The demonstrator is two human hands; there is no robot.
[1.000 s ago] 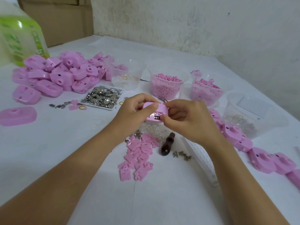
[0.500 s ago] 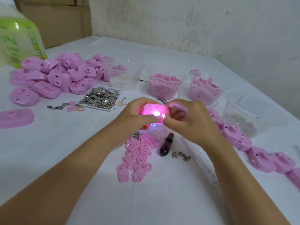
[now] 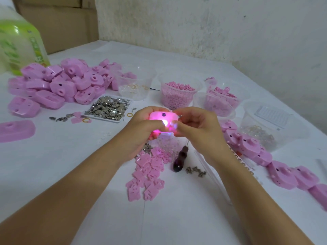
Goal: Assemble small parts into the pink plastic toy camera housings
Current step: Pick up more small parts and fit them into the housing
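Above the middle of the table I hold one pink toy camera housing (image 3: 161,119) between both hands. A bright pink-white light glows inside it. My left hand (image 3: 141,128) grips its left side, thumb across the front. My right hand (image 3: 198,126) pinches its right edge with curled fingers. Below the hands lie several flat pink plates (image 3: 148,172), a pile of small clear parts (image 3: 168,144) and a dark-handled tool (image 3: 179,160).
A heap of pink housings (image 3: 58,85) sits far left, a row of pink housings (image 3: 254,149) runs along the right. A tray of metal contacts (image 3: 109,108), cups of pink parts (image 3: 178,94) and clear tubs (image 3: 272,124) stand behind. A green-labelled bottle (image 3: 17,43) is top left.
The housing was unlit a second ago and now glows brightly inside. Both hands have kept their hold and turned it slightly, so its top face with a dark hole shows.
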